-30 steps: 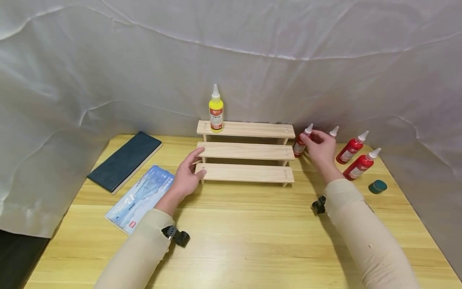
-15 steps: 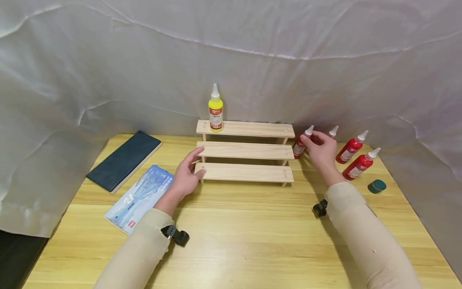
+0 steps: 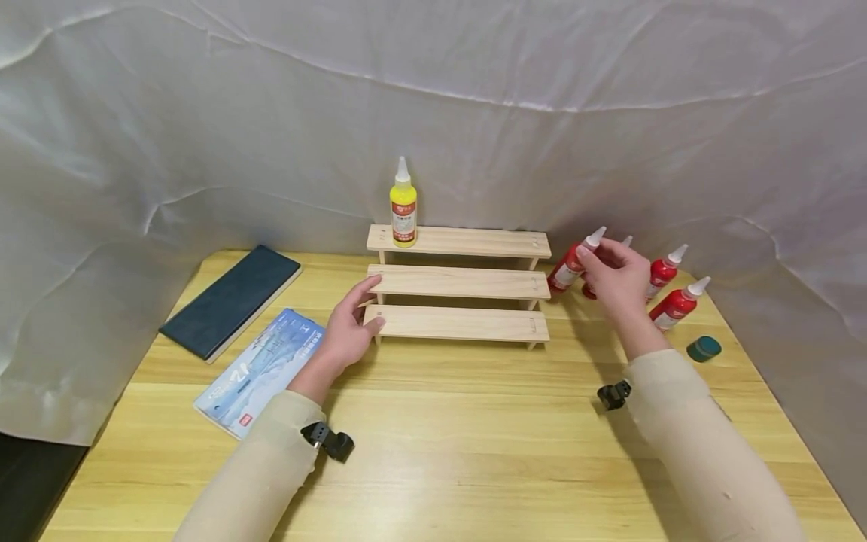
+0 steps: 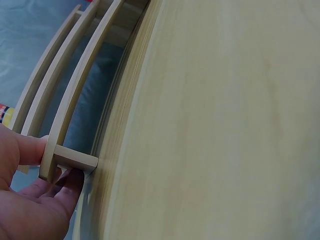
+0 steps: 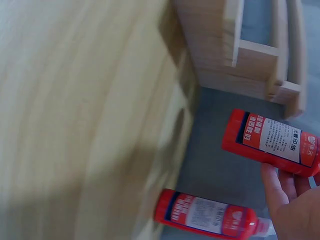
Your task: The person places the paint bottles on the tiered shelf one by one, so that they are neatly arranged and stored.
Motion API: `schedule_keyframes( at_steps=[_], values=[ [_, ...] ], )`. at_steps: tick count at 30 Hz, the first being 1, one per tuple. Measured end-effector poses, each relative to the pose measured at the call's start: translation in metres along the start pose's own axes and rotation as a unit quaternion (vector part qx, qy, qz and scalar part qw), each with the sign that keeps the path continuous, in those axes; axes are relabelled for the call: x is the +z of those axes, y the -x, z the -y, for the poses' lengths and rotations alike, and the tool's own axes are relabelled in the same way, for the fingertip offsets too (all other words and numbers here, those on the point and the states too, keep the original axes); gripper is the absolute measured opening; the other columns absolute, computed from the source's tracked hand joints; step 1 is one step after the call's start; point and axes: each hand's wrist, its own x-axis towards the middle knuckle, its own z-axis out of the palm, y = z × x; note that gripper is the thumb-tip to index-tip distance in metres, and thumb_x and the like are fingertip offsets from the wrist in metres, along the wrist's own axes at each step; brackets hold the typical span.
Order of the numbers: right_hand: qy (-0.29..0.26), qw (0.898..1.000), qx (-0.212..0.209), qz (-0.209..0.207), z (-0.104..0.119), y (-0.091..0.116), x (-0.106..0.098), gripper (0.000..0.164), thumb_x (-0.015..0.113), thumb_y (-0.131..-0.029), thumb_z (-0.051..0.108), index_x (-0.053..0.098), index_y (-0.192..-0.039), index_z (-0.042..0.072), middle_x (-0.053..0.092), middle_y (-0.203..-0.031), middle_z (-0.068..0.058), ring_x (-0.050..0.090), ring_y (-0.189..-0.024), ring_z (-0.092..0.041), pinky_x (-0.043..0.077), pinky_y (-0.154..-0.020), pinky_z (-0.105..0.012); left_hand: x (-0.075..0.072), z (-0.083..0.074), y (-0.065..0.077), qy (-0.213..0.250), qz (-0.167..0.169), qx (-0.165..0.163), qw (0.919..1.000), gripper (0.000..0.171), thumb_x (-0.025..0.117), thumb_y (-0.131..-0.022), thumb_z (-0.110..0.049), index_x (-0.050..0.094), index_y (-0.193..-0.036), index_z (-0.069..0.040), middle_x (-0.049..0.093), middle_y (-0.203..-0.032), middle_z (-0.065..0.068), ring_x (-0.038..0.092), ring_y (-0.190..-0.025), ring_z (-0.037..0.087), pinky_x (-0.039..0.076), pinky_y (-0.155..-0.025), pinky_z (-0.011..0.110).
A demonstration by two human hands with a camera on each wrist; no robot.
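I have the right hand gripping a red bottle in its fingers, tilted and clear of the bench, just right of the wooden rack. My left hand has its fingers round the rack's left end. A yellow bottle stands upright on the rack's top. More red bottles stand farther right of the rack.
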Motion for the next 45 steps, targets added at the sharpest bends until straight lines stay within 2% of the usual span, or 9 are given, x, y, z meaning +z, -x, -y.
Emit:
schedule_keyframes(
  at_steps=[6, 13, 15, 19, 25, 28, 35, 45],
  values=[
    [-0.015, 1.0, 0.008, 0.007, 0.014, 0.004, -0.007, 0.049, 0.077, -0.085, 0.04, 0.07, -0.127, 0.017, 0.064, -0.119, -0.004, 0.06, -0.102, -0.017, 0.056, -0.078, -0.023, 0.0, 0.005, -0.002, -0.002, 0.001, -0.004, 1.0, 0.066, 0.057, -0.092, 0.015, 0.04, -0.152, -0.007, 0.043, -0.149, 0.02, 0.039, -0.136, 0.039, 0.029, -0.114, 0.05],
    [-0.037, 0.999, -0.009, 0.011, 0.031, 0.008, -0.013, 0.045, 0.08, -0.084, 0.034, 0.071, -0.124, 0.014, 0.065, -0.115, -0.005, 0.059, -0.099, -0.017, 0.056, -0.073, -0.021, 0.0, 0.039, -0.015, 0.003, -0.005, -0.003, 1.0, 0.07, 0.059, -0.093, 0.012, 0.041, -0.154, -0.017, 0.043, -0.15, 0.015, 0.04, -0.136, 0.034, 0.029, -0.114, 0.048],
    [-0.033, 0.999, -0.015, 0.013, 0.036, 0.009, -0.015, 0.045, 0.079, -0.085, 0.035, 0.071, -0.124, 0.015, 0.065, -0.115, -0.004, 0.058, -0.099, -0.017, 0.056, -0.073, -0.02, 0.0, 0.042, -0.016, 0.002, -0.007, -0.004, 1.0, 0.07, 0.061, -0.093, 0.011, 0.042, -0.153, -0.021, 0.045, -0.148, 0.013, 0.042, -0.135, 0.031, 0.031, -0.113, 0.047],
    [-0.037, 0.999, -0.021, 0.017, 0.047, 0.01, -0.018, 0.047, 0.079, -0.084, 0.035, 0.071, -0.125, 0.015, 0.064, -0.116, -0.005, 0.058, -0.099, -0.018, 0.056, -0.072, -0.019, 0.0, 0.042, -0.016, -0.001, -0.008, -0.009, 0.9999, 0.07, 0.062, -0.093, 0.009, 0.045, -0.151, -0.026, 0.048, -0.146, 0.01, 0.045, -0.133, 0.028, 0.034, -0.112, 0.044],
    [-0.056, 0.997, -0.036, 0.038, 0.064, 0.009, -0.015, 0.048, 0.081, -0.084, 0.032, 0.071, -0.126, 0.011, 0.064, -0.116, -0.008, 0.059, -0.1, -0.02, 0.056, -0.073, -0.021, -0.001, 0.04, -0.016, -0.005, -0.01, -0.005, 0.9999, 0.07, 0.062, -0.093, 0.01, 0.045, -0.151, -0.026, 0.048, -0.145, 0.011, 0.046, -0.132, 0.029, 0.035, -0.111, 0.044],
    [-0.052, 0.997, -0.041, 0.049, 0.071, 0.008, -0.012, 0.048, 0.08, -0.084, 0.032, 0.07, -0.126, 0.011, 0.064, -0.117, -0.007, 0.059, -0.102, -0.02, 0.056, -0.074, -0.021, 0.0, 0.04, -0.016, -0.005, -0.01, -0.003, 0.9999, 0.07, 0.062, -0.093, 0.01, 0.045, -0.151, -0.025, 0.048, -0.145, 0.011, 0.046, -0.132, 0.028, 0.035, -0.11, 0.044],
    [-0.095, 0.991, -0.055, 0.072, 0.085, 0.002, -0.003, 0.046, 0.084, -0.081, 0.027, 0.072, -0.122, 0.007, 0.066, -0.111, -0.008, 0.06, -0.095, -0.019, 0.057, -0.07, -0.021, 0.001, 0.042, -0.017, -0.005, -0.009, 0.0, 0.9999, 0.07, 0.062, -0.093, 0.01, 0.045, -0.151, -0.025, 0.048, -0.146, 0.01, 0.045, -0.132, 0.027, 0.035, -0.11, 0.044],
    [-0.114, 0.986, -0.061, 0.104, 0.095, -0.007, 0.017, 0.042, 0.083, -0.082, 0.022, 0.073, -0.12, 0.007, 0.067, -0.108, -0.007, 0.062, -0.096, -0.019, 0.057, -0.072, -0.023, 0.001, 0.044, -0.017, -0.016, -0.017, 0.006, 0.9997, 0.069, 0.062, -0.092, 0.011, 0.046, -0.151, -0.022, 0.05, -0.143, 0.011, 0.047, -0.129, 0.027, 0.038, -0.107, 0.043]
  ],
)
